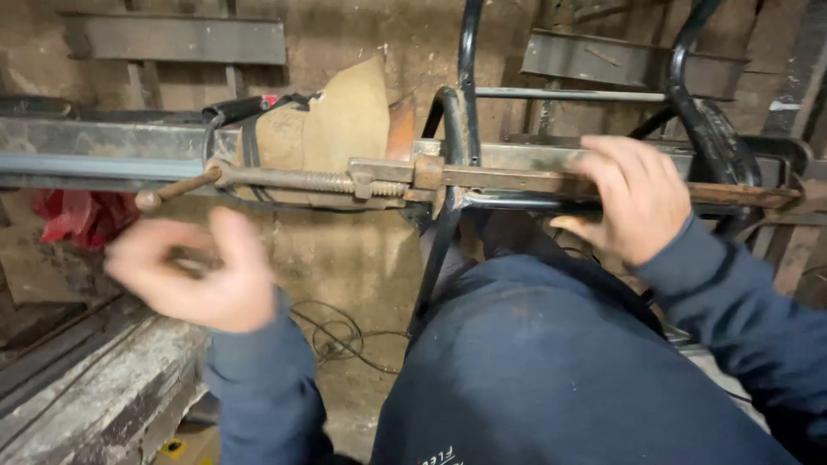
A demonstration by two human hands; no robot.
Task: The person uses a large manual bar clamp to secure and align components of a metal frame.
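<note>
Hands at a rusty clamp on a black metal frame

Right hand [633, 202] grips the clamp bar [534, 179], right of centre; left hand [194, 275], blurred and loosely curled, holds nothing below the screw handle [177, 188], lower left.

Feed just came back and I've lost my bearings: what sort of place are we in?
Most likely a small metalworking or welding workshop. A rusty bar clamp spans a black tubular steel frame, steel bars lean on a rough bare wall, and cable lies on the dusty floor. The right hand rests on the clamp.
</note>
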